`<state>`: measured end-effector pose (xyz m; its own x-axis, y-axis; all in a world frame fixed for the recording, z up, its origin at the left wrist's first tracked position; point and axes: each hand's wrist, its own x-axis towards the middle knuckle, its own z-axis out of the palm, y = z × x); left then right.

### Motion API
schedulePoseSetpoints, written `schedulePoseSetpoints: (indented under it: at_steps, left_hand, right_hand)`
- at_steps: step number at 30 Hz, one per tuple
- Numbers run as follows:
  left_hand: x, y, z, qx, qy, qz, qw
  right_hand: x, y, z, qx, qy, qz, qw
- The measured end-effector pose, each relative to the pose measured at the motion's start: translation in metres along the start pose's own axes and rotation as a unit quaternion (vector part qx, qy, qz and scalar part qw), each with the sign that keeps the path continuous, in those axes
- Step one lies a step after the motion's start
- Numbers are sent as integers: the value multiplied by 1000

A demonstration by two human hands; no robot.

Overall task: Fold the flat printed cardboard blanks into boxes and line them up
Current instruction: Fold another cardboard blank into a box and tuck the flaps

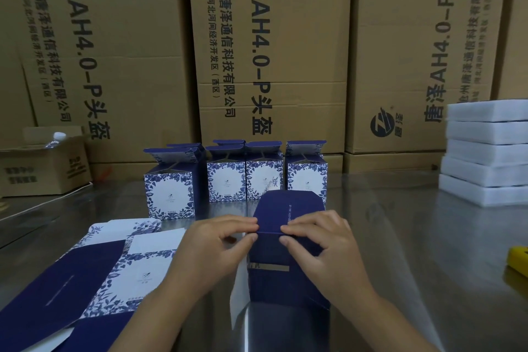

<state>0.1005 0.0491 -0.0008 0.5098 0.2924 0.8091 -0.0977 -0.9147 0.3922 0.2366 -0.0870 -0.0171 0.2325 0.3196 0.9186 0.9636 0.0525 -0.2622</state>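
My two forearms reach in from the lower edge and meet on a navy box (285, 280) standing on the steel bench (414, 237) right in front of me. My left hand (211, 248) has its fingers curled and pinches the box's top crease from the left. My right hand (317, 246) is curled the same way and grips that crease from the right, so the fingertips of both hands nearly meet at the middle. Above the crease, the navy flap (288, 211) tilts away from me. A white inner panel shows along the box's left side.

Just left of the box, flat blanks (94, 274) lie in a loose pile on the bench, navy and white with a blue leaf print. At the right edge, well apart from my hands, sits a yellow thing (518, 260), only partly in view.

Beyond the flap stand the folded boxes (171, 194), upright with their top flaps open and their printed white fronts toward me. One stands forward on the left and three form a row just behind it. More flaps show behind those.

Farther right, white foam slabs (485, 151) are stacked on the bench. At far left a small carton (43, 166) sits open with a bottle (58, 137) in it. Tall brown cartons (271, 51) with black printing wall off the back.
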Motion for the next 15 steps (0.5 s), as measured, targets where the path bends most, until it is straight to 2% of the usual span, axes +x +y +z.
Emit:
schedulePoseSetpoints:
  at_steps: [4, 8, 15]
  left_hand:
    - [-1, -3, 1, -23, 21, -33, 999]
    - [-2, -2, 3, -5, 40, -5, 999]
    - [-4, 3, 8, 19, 56, 33, 998]
  right_hand:
    - [0, 0, 0, 1, -5, 14, 1000]
    - [-1, -1, 0, -1, -4, 9, 1000]
    - [-4, -1, 1, -116, 37, -75, 990]
